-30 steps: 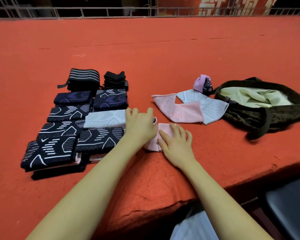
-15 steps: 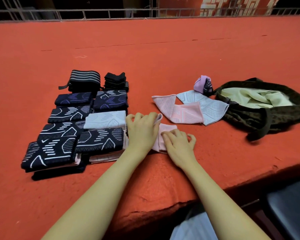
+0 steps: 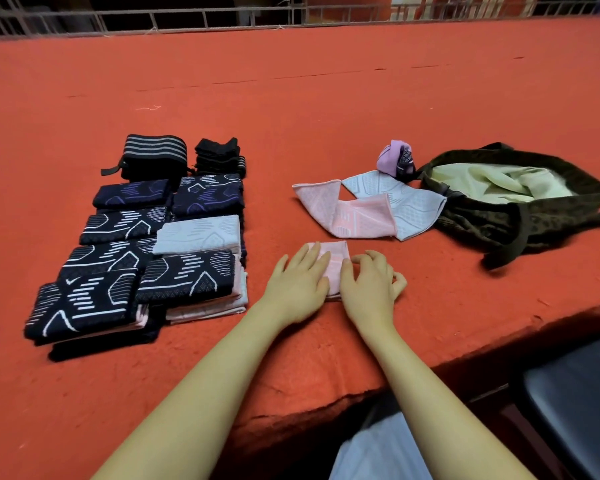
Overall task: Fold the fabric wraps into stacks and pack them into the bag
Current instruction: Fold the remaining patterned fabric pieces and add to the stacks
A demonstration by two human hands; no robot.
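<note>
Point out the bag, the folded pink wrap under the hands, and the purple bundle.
bag (image 3: pixel 482 220), head view, its dark front wall.
folded pink wrap (image 3: pixel 335 258), head view, bare top between the hands.
purple bundle (image 3: pixel 388 161), head view, its lilac side.

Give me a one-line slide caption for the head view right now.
Both hands, left hand and right hand, press a folded pink fabric wrap flat on the red felt table.

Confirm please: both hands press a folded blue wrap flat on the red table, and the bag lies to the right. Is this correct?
Not quite. In the head view the folded wrap under the left hand and right hand is pink, not blue. The bag does lie right, on the red table.
</note>
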